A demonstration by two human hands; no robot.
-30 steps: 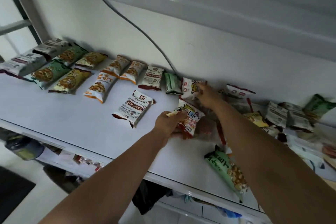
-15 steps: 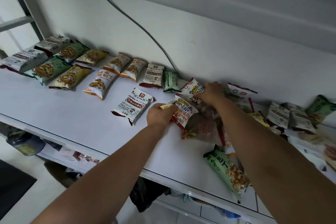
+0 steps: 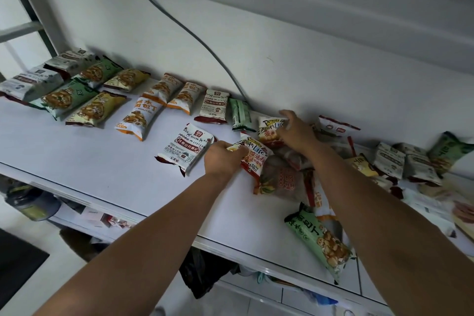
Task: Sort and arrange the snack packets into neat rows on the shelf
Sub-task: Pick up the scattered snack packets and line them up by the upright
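Snack packets lie in two rows along the left and middle of the white shelf point(image 3: 89, 161). My left hand point(image 3: 223, 158) grips the near end of a red-and-white potato chip packet point(image 3: 255, 159) lying in the front row, beside a white packet with red print point(image 3: 186, 147). Against the wall, my right hand point(image 3: 295, 131) holds a second potato chip packet point(image 3: 268, 129) of the same kind, right of a small green packet point(image 3: 239, 114). An unsorted heap of packets point(image 3: 289, 179) lies under and right of my right forearm.
A grey cable point(image 3: 195, 36) runs down the wall to the shelf. A green crouton packet point(image 3: 320, 238) lies near the front edge. More loose packets point(image 3: 405, 161) crowd the far right. An upper shelf overhangs. Clutter sits on a lower shelf point(image 3: 84, 213).
My right hand has set its chip packet flatter against the wall beside the green packet. My left hand has slid its packet slightly left and back toward the white packet.
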